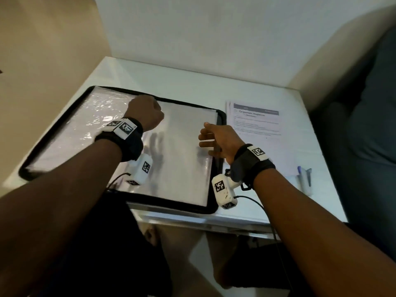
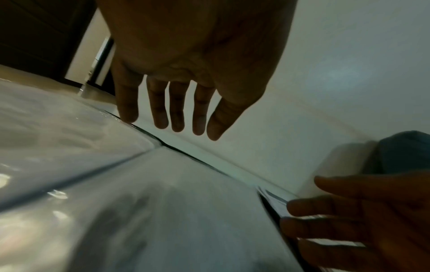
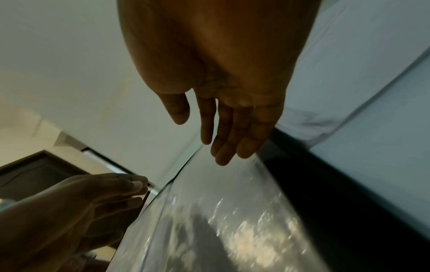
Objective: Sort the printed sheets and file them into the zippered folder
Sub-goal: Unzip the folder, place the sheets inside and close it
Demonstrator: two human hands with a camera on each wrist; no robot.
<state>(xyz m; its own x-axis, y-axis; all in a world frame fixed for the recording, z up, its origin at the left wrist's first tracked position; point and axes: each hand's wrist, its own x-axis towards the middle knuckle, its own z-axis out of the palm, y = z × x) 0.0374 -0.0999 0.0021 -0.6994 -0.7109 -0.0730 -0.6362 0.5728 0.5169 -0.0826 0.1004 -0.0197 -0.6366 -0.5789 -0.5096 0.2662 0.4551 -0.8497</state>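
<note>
Folder (image 1: 218,159) lies unzipped and spread flat on the white table (image 1: 192,82), its black zip edge framing two halves of shiny clear sleeves, the left half (image 1: 70,129) crinkled and catching the light, the right half (image 1: 182,151) smoother. Sheets (image 1: 257,125) sit in a small stack on the table just right of the folder, printed side up, with a bold heading too blurred to read. Left hand (image 1: 145,113) hangs over the fold between the two halves near the far edge; from the head view it looks bunched, but the left wrist view shows its fingers (image 2: 177,110) straight, spread and pointing down, holding nothing. Right hand (image 1: 216,140) hovers over the folder's right edge, between the sleeves and the sheets, fingers loosely extended and thumb out, and the right wrist view confirms those fingers (image 3: 228,139) are relaxed and empty above the plastic (whether any tip brushes the sleeve, I cannot tell). Both hands cast a soft shadow on the right sleeve. A pen (image 1: 304,179) lies near the table's front right, beside the sheets. Both wrists carry black straps with white tagged camera units.
</note>
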